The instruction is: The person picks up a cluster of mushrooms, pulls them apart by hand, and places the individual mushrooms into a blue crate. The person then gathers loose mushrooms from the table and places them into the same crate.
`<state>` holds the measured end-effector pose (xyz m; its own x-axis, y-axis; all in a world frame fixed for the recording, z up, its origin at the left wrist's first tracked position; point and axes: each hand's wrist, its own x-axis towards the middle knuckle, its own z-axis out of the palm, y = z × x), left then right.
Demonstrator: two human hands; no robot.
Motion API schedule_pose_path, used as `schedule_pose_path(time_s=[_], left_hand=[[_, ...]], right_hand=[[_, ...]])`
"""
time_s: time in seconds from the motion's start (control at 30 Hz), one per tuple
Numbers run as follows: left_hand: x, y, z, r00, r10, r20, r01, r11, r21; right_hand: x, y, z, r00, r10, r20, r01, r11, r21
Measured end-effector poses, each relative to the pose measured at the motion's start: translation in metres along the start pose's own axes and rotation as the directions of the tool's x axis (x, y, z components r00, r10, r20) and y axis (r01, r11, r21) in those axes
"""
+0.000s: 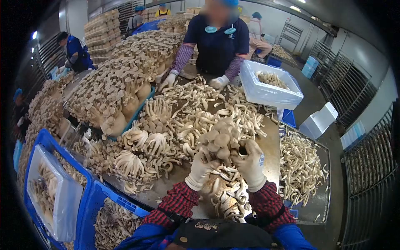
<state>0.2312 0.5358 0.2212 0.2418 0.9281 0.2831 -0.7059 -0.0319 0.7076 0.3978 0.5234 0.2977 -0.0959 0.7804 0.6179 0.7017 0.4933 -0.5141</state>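
Observation:
I hold a mushroom cluster [219, 139] up over the metal table [271, 143] with both gloved hands. My left hand [201, 168] grips its lower left side. On the right side, my right hand [251, 162] is closed on its stems. Loose pale mushrooms [196, 112] lie in a heap across the table just beyond the cluster, and more lie below my wrists.
A co-worker in a dark apron stands across the table, both gloved hands [219, 82] on the mushrooms. A white lined bin [271, 96] sits at the far right. Blue crates [89, 200] stand at the near left, stacked mushroom clusters [121, 83] at the left, a tray of stems [302, 166] at the right.

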Motion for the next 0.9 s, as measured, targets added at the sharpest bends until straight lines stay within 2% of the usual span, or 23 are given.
schedule_pose_path(time_s=[0.03, 0.07, 0.1, 0.13, 0.17, 0.2, 0.23, 0.27, 0.3, 0.33, 0.37, 0.4, 0.43, 0.5, 0.53, 0.6, 0.63, 0.67, 0.73, 0.77, 0.8, 0.87, 0.9], left_hand=[[0.0, -0.007, -0.006, 0.999, 0.024, -0.039, -0.027, 0.994, -0.101], [0.001, -0.009, -0.008, 0.998, 0.038, -0.042, -0.042, 0.994, -0.105], [0.001, -0.002, -0.002, 0.992, -0.071, -0.104, 0.031, 0.939, -0.343], [0.0, 0.003, 0.002, 0.972, -0.19, -0.136, 0.081, 0.82, -0.567], [0.0, 0.007, 0.003, 0.981, -0.155, -0.118, 0.063, 0.827, -0.559], [0.001, 0.004, 0.0, 0.981, -0.148, -0.128, 0.05, 0.823, -0.566], [0.002, -0.002, -0.002, 0.99, -0.046, -0.132, -0.013, 0.909, -0.417], [0.003, -0.008, -0.002, 0.992, 0.048, -0.114, -0.076, 0.964, -0.256], [0.004, -0.011, 0.004, 0.992, 0.095, -0.083, -0.107, 0.982, -0.154], [0.001, -0.014, 0.006, 0.994, 0.082, -0.073, -0.093, 0.983, -0.157], [-0.002, -0.018, 0.009, 0.992, 0.051, -0.114, -0.062, 0.993, -0.101], [-0.003, -0.02, 0.011, 0.987, 0.029, -0.158, -0.036, 0.998, -0.044], [-0.003, -0.021, 0.011, 0.988, 0.031, -0.154, -0.039, 0.998, -0.045], [-0.007, -0.018, 0.007, 0.973, -0.059, -0.225, 0.01, 0.977, -0.212], [-0.002, -0.024, -0.006, 0.998, 0.045, -0.042, -0.058, 0.912, -0.407], [0.0, -0.024, -0.002, 0.985, 0.037, -0.171, -0.088, 0.95, -0.299], [0.0, -0.028, -0.014, 0.988, 0.068, -0.14, -0.079, 0.994, -0.074], [-0.002, -0.03, -0.012, 0.988, 0.06, -0.14, -0.072, 0.994, -0.078], [-0.003, -0.031, -0.005, 0.988, 0.102, -0.112, -0.114, 0.987, -0.113], [-0.004, -0.028, -0.015, 0.999, 0.011, 0.034, -0.011, 1.0, -0.003], [-0.003, -0.027, -0.01, 0.999, -0.004, 0.051, 0.004, 1.0, 0.001], [-0.002, -0.024, 0.002, 0.997, 0.014, -0.082, -0.017, 0.999, -0.04], [-0.006, -0.017, 0.008, 0.997, 0.016, -0.079, -0.03, 0.982, -0.186]], right_hand=[[-0.002, -0.005, -0.003, 1.0, -0.003, 0.027, 0.003, 1.0, 0.011], [-0.001, -0.008, -0.004, 0.998, -0.015, 0.055, 0.014, 1.0, 0.022], [-0.003, -0.009, -0.005, 0.985, -0.162, -0.062, 0.164, 0.986, 0.024], [-0.011, -0.004, -0.008, 0.995, -0.075, -0.061, 0.083, 0.988, 0.13], [-0.012, -0.002, -0.01, 0.995, -0.089, -0.046, 0.094, 0.987, 0.131], [-0.011, -0.005, -0.011, 1.0, 0.011, -0.01, -0.009, 0.969, 0.246], [-0.011, -0.009, -0.014, 0.993, 0.117, 0.034, -0.121, 0.929, 0.35], [-0.007, -0.016, -0.006, 0.999, 0.021, 0.039, -0.032, 0.956, 0.292], [-0.004, -0.014, -0.001, 0.994, -0.069, 0.083, 0.056, 0.987, 0.15], [-0.006, -0.007, 0.005, 0.979, -0.149, 0.137, 0.149, 0.989, 0.009], [-0.011, -0.003, 0.013, 0.987, -0.156, 0.028, 0.157, 0.987, -0.03], [-0.013, -0.005, 0.013, 0.988, -0.154, 0.021, 0.155, 0.987, -0.037], [-0.016, -0.007, 0.013, 0.99, -0.143, -0.002, 0.143, 0.989, -0.024], [-0.021, -0.01, 0.01, 0.992, -0.129, -0.008, 0.13, 0.991, 0.017], [-0.027, -0.004, 0.01, 0.988, -0.151, -0.03, 0.153, 0.982, 0.114], [-0.035, -0.003, 0.005, 0.999, 0.035, -0.041, -0.02, 0.949, 0.314], [-0.034, -0.004, 0.002, 0.997, 0.045, -0.063, -0.023, 0.947, 0.32], [-0.03, -0.007, -0.001, 0.997, 0.051, -0.062, -0.029, 0.948, 0.316], [-0.001, -0.035, -0.013, 1.0, -0.023, 0.013, 0.022, 0.995, 0.1], [0.0, -0.015, -0.004, 0.985, -0.144, 0.092, 0.143, 0.99, 0.011], [-0.002, -0.015, -0.002, 0.989, -0.074, 0.13, 0.086, 0.993, -0.084], [-0.002, -0.014, -0.004, 0.987, -0.09, 0.137, 0.088, 0.996, 0.025], [-0.004, -0.012, -0.006, 0.988, -0.086, 0.127, 0.084, 0.996, 0.02]])
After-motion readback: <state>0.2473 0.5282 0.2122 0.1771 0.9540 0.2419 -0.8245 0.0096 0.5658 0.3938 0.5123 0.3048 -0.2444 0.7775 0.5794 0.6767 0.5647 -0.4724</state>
